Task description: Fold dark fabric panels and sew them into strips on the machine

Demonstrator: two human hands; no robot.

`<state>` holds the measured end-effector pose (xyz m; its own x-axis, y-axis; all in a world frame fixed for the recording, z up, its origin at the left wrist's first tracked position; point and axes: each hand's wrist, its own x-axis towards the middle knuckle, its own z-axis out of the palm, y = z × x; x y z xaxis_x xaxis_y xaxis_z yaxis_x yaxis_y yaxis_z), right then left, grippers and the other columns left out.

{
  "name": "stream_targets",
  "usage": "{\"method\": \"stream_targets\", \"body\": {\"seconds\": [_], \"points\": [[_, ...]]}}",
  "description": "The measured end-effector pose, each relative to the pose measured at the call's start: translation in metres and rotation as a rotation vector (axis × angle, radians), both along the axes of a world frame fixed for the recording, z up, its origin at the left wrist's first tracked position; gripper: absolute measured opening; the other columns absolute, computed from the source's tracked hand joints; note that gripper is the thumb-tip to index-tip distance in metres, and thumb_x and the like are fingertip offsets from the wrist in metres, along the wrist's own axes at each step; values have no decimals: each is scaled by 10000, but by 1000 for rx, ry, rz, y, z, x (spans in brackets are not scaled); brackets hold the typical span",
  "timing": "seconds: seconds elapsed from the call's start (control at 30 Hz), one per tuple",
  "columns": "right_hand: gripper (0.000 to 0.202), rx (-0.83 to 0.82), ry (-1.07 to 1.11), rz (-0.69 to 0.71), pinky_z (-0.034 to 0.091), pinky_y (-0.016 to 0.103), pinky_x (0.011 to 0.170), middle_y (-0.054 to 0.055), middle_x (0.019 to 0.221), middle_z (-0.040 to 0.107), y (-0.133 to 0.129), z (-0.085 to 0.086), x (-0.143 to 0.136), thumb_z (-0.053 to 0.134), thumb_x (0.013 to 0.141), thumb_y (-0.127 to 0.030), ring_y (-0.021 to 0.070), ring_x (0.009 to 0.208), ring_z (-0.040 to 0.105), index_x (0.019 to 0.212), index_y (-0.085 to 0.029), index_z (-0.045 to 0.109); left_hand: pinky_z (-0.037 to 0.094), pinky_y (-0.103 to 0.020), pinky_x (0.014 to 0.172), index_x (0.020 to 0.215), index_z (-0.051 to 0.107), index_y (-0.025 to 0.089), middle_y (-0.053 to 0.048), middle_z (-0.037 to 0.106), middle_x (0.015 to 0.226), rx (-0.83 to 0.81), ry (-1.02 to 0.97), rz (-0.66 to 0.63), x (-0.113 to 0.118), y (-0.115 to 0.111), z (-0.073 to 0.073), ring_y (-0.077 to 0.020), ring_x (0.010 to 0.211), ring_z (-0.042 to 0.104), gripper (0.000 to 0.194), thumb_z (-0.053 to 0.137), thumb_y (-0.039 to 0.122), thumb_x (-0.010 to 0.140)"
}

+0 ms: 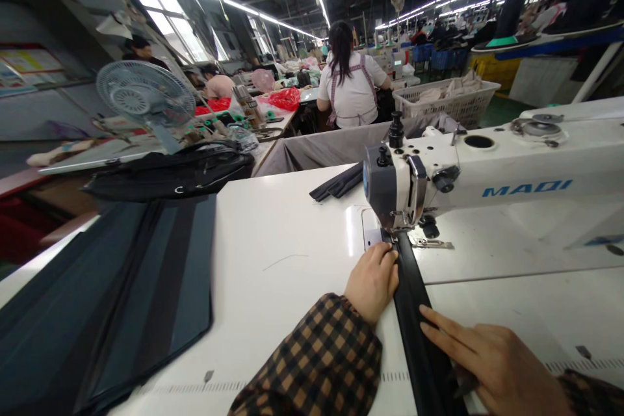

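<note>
A long black fabric strip (413,299) runs from the front edge of the table up under the presser foot of a white sewing machine (487,169). Close to the foot, my left hand (373,279) has its bent fingers closed on the strip's left edge. My right hand (497,361) lies lower down with index and middle fingers stretched onto the strip's right side. Below those fingers a dark pointed shape shows, partly hidden; I cannot make out what it is.
Dark fabric panels (160,273) lie at the left table edge, behind them a black bundle (180,172). Short dark strips (338,182) rest left of the machine head. Beyond are a fan (146,94), a seated person (353,81) and a white basket (451,104).
</note>
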<state>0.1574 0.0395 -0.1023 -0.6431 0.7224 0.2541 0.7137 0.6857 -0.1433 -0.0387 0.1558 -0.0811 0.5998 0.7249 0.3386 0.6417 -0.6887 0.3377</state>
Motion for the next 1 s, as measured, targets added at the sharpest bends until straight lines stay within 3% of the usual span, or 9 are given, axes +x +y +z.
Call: {"method": "stream_targets", "body": {"seconds": [0.2,0.4,0.5,1.0], "points": [[717,59,-13,23,484,217,597,70,1338,348,5,5,-3,313,551,-26,98,677,597,1249,-141,435,437,-387,923,1066,473,185,-93,513,1132,9,8,14,1,1,1,-194,1067,501,235,397,171,844],[470,93,-51,42,482,221,552,99,1297,400,10,14,-6,321,762,-129,100,620,590,1201,-123,486,434,-360,937,1099,444,191,-84,491,1166,-18,24,12,-1,3,0,-188,1102,480,251,379,175,857],[437,71,-82,50,485,229,553,107,1304,385,12,17,-6,322,811,-194,107,643,596,1215,-118,470,420,-351,957,1108,437,180,-84,477,1183,-28,45,14,-2,3,0,-190,1122,464,254,371,181,863],[516,41,-100,46,480,238,567,102,1342,323,10,11,-3,287,759,-122,109,670,595,1260,-102,413,421,-345,952,1102,453,193,-80,461,1191,-38,84,23,-1,3,2,-184,1106,468,246,373,193,869]]}}
